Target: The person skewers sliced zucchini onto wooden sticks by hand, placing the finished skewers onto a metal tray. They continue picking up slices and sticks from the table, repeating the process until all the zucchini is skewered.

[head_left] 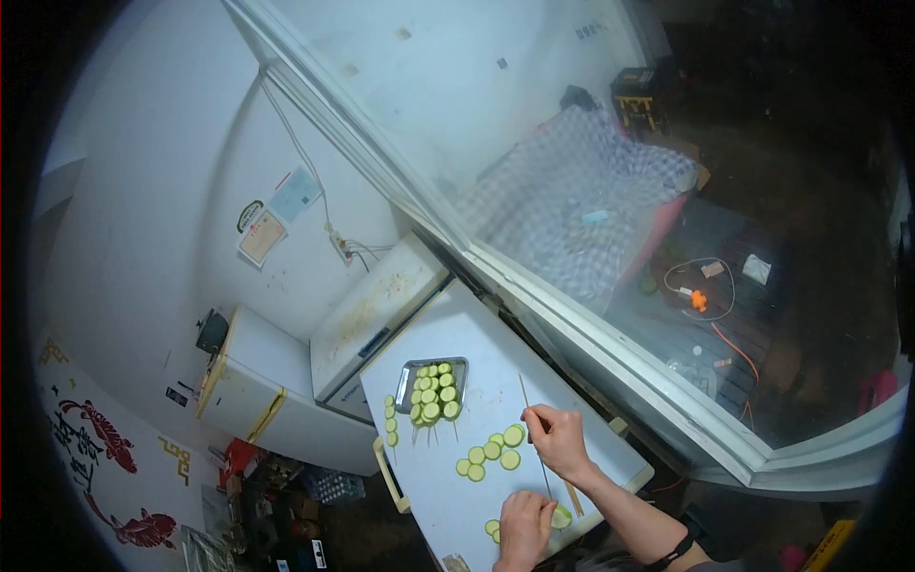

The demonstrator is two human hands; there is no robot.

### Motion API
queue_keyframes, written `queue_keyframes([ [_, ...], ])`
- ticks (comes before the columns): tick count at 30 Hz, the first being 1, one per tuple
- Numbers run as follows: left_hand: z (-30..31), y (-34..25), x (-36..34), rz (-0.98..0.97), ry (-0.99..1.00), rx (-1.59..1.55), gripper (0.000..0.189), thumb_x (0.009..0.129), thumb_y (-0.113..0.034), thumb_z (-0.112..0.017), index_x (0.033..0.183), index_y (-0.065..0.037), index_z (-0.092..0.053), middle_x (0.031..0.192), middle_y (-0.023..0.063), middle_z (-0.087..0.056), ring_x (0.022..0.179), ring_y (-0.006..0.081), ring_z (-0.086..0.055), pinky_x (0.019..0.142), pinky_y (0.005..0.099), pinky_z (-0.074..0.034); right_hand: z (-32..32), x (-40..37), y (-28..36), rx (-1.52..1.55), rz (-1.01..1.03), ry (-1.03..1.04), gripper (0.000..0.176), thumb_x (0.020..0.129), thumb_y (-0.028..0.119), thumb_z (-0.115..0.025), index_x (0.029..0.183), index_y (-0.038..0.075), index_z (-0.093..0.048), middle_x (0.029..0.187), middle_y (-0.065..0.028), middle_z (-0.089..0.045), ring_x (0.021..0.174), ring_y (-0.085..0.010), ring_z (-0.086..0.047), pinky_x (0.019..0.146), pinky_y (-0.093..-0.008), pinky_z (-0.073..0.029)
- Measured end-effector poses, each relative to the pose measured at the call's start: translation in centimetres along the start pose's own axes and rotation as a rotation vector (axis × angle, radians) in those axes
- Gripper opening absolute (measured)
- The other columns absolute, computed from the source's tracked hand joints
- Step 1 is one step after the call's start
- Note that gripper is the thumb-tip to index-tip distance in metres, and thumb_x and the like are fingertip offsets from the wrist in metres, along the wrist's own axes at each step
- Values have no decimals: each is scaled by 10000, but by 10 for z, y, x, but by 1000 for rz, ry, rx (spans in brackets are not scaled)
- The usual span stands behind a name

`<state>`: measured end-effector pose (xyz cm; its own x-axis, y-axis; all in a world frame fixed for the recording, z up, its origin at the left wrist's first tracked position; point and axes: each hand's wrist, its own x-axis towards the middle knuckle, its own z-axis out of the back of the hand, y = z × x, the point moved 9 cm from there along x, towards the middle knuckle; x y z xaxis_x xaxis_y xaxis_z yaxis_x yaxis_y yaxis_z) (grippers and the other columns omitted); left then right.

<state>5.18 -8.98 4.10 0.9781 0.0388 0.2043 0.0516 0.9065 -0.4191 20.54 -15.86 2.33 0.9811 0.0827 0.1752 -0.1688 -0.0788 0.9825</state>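
My right hand (558, 440) is closed round a long thin skewer (546, 480), which slants down toward my left hand (524, 529). The left fingers are bent and pinched at a pale green zucchini slice (561, 517) by the front edge; the hand partly hides their grip. A few more zucchini slices (492, 527) lie on its other side. Further up the white tabletop (448, 505) is a loose group of round zucchini slices (493, 450). A metal tray (460, 374) holds rows of skewered zucchini slices (431, 396), their stick ends jutting over the near rim.
Left of the tray lies another row of zucchini slices (391, 421). Thin wooden sticks (574, 498) rest beside my right forearm. A white chest-like appliance (391, 286) stands behind the table. A glass partition with a white frame (572, 310) runs along the right side.
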Motion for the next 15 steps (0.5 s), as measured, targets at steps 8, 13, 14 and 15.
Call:
queue_keyframes([
  [8, 5, 56, 26, 488, -104, -776, 145, 900, -97, -723, 935, 6, -627, 834, 12, -622, 714, 42, -521, 651, 194, -430, -4, -7, -12, 250, -262, 164, 230, 938, 161, -609, 865, -20, -731, 586, -45, -636, 541, -81, -601, 501, -242, -453],
  [13, -9, 55, 45, 538, 112, -972, 143, 913, -78, -692, 1001, 24, -643, 790, 12, -636, 651, 53, -534, 607, 201, -438, -13, -15, -10, 289, -191, 160, 240, 949, 168, -602, 879, -21, -732, 593, -39, -636, 543, -69, -598, 486, -237, -450],
  [14, -13, 58, 44, 550, 132, -1000, 134, 918, -74, -682, 999, 27, -648, 797, 21, -644, 654, 60, -548, 601, 203, -442, -13, -17, -6, 288, -182, 169, 245, 953, 173, -600, 883, -20, -734, 594, -38, -635, 542, -67, -596, 480, -237, -448],
  [15, -12, 58, 44, 550, 136, -999, 134, 918, -74, -682, 999, 27, -648, 797, 21, -644, 654, 60, -548, 601, 203, -442, -11, -17, -5, 288, -183, 166, 245, 953, 173, -600, 883, -20, -734, 594, -38, -635, 542, -67, -596, 480, -237, -448],
])
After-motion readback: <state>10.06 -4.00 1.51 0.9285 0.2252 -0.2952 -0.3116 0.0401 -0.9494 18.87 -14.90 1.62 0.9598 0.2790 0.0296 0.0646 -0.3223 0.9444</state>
